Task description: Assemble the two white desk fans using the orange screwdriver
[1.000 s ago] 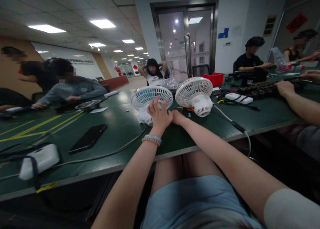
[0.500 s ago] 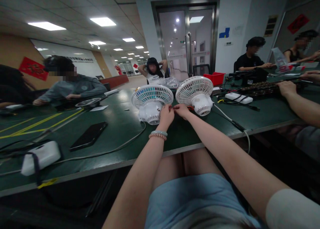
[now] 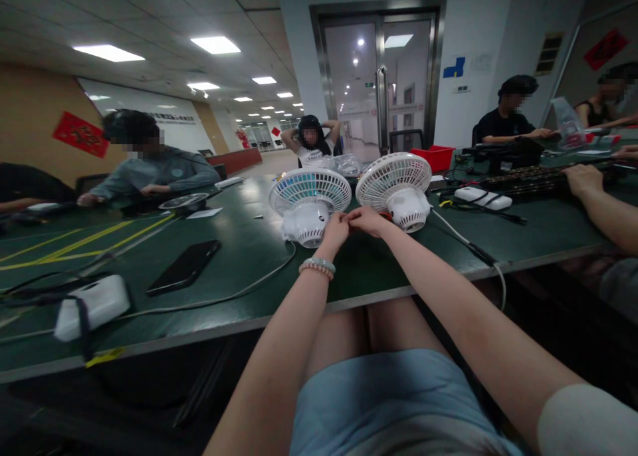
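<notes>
Two white electric fans lie on the green table with their motor housings toward me. My left hand is closed beside the housing of the left fan. Close to its fingertips, my right hand is closed too, just left of the right fan. The fingertips meet in the gap between the fans; whatever small thing they may pinch is hidden. A bit of orange-red shows behind my right hand. Pale cords run from both fans.
On the left lie a black phone and a white power block with a dark strap. Another white block, cables and a red bin are on the right. Several people sit around the table; one's hand rests at the right.
My right hand has moved in slightly toward my left, so the fingertips are closer together. The whole view has shifted a little; the fans stay in place.
</notes>
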Demonstrator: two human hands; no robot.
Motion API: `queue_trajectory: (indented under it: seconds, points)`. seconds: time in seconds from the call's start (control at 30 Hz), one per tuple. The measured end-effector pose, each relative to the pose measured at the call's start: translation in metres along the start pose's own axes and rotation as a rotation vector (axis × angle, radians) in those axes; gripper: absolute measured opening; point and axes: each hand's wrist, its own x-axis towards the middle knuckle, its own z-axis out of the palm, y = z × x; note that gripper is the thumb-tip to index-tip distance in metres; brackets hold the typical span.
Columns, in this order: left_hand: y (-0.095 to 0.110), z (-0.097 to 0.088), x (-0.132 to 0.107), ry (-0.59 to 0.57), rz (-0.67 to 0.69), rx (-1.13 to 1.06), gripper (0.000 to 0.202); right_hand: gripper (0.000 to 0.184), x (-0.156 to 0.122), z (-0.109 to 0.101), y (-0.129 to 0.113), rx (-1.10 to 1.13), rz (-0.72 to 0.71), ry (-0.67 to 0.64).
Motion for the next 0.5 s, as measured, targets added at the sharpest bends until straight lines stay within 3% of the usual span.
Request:
queue_trajectory:
  seconds: [0.13,0.37,0.5]
  points:
    - [0.006,-0.001,-0.002,-0.053,-0.067,-0.112,0.009,0.021,0.001,-0.007,-0.001,-0.029,-0.033,-0.017]
    - [0.013,0.001,-0.002,-0.101,-0.102,-0.35,0.013,0.038,-0.005,-0.015,-0.011,0.133,-0.05,-0.124]
    - [0.012,-0.002,-0.001,-0.029,0.004,-0.214,0.017,0.029,-0.008,-0.016,-0.015,0.211,-0.036,-0.137]
